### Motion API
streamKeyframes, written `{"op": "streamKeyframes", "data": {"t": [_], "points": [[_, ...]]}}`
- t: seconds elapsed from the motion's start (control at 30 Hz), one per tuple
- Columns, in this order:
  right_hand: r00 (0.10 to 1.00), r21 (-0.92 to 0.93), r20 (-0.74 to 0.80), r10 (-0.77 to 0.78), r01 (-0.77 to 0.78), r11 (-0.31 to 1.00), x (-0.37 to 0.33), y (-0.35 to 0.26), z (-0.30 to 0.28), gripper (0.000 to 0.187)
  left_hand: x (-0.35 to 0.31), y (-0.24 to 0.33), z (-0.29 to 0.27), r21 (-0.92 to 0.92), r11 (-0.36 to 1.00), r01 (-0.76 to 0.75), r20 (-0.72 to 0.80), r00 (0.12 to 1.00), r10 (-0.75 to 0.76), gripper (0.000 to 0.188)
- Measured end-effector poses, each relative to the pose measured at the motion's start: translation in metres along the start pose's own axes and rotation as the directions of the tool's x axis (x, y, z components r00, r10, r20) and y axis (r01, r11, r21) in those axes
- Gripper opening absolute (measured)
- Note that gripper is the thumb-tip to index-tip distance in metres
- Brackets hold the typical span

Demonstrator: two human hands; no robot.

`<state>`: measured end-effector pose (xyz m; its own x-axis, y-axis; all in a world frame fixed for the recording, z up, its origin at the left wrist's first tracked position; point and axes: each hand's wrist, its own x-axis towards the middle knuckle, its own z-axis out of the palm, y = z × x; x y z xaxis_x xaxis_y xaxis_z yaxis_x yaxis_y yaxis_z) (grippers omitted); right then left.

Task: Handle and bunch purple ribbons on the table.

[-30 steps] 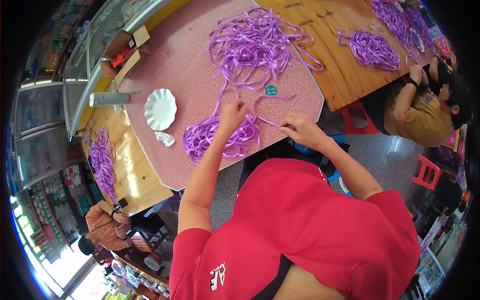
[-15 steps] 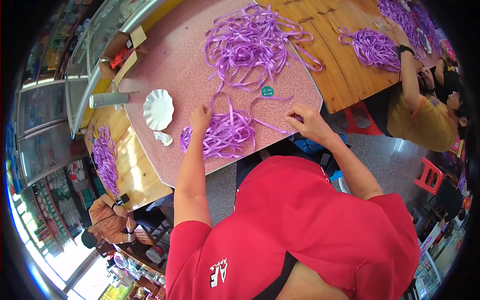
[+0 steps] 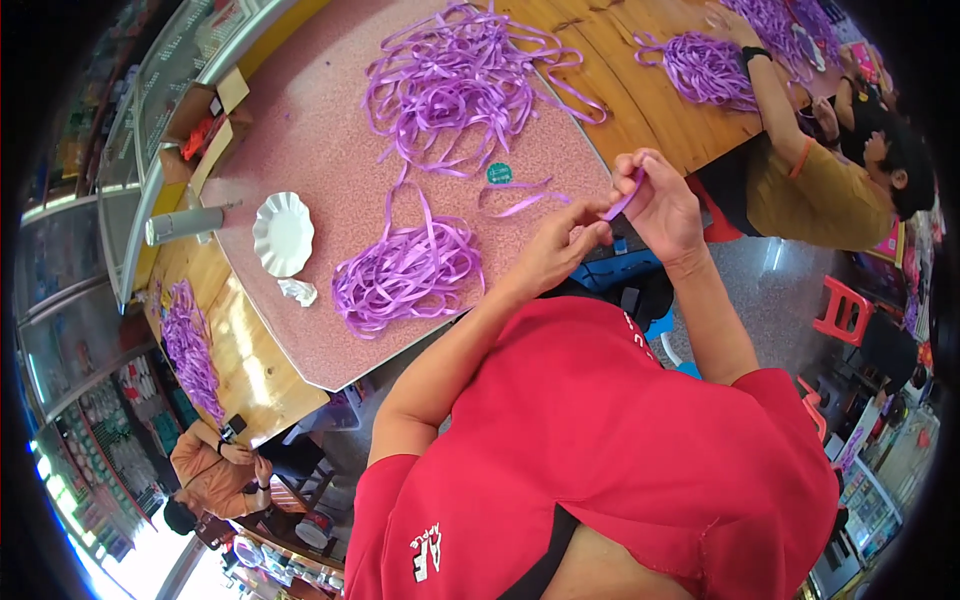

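The fingers of the right hand (image 3: 668,215) pinched a purple ribbon (image 3: 625,197) at its upper end; those of the left hand (image 3: 562,245) curled by its lower end, grip unclear. Its length slanted up rightward between them, near the surface's (image 3: 320,110) corner, right of a ribbon heap (image 3: 405,280).

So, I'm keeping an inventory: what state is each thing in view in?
Narrow purple ribbon piece: held up, slanted
Left hand: fingers curled at the piece's lower end, grip unclear
Right hand: fingers pinching the piece
Large purple ribbon heap: tangled
Smaller purple ribbon pile: loosely looped
White fluted plate: face up
White paper-like scrap: crumpled
Brown cardboard box: flaps open
Grey cylindrical container: standing or lying, unclear
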<state>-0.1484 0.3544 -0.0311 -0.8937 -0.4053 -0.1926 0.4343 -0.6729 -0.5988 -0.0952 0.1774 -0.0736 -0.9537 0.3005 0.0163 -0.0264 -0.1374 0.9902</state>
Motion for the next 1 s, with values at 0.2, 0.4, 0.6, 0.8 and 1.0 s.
{"op": "streamKeyframes", "data": {"t": [0.2,0.4,0.6,0.8,1.0], "points": [[0.981,0.136,-0.143,-0.133,0.153,0.979,-0.023,-0.019,-0.031,0.013,-0.038,-0.027,-0.04,0.231,0.961,0.154,0.046,0.985,-0.168,0.022],[0.948,0.024,-0.302,-0.106,0.118,0.993,-0.021,-0.005,-0.065,0.023,-0.078,0.001,-0.066,0.172,0.896,0.409,-0.03,0.912,-0.41,0.02],[0.896,-0.925,0.355,-0.268,0.377,0.036,-0.002,0.026,0.013,0.047,-0.077,0.04,-0.084,0.064,0.896,0.439,0.007,0.898,-0.44,0.023],[0.741,-0.724,0.67,0.049,0.637,0.263,0.005,0.073,0.076,0.029,-0.088,0.075,-0.092,-0.058,0.922,0.382,0.013,0.924,-0.382,0.026],[0.755,-0.746,0.637,0.153,0.554,0.37,0.011,0.083,0.1,0.015,-0.12,0.091,-0.104,-0.207,0.834,0.511,-0.027,0.849,-0.527,0.024]]}}
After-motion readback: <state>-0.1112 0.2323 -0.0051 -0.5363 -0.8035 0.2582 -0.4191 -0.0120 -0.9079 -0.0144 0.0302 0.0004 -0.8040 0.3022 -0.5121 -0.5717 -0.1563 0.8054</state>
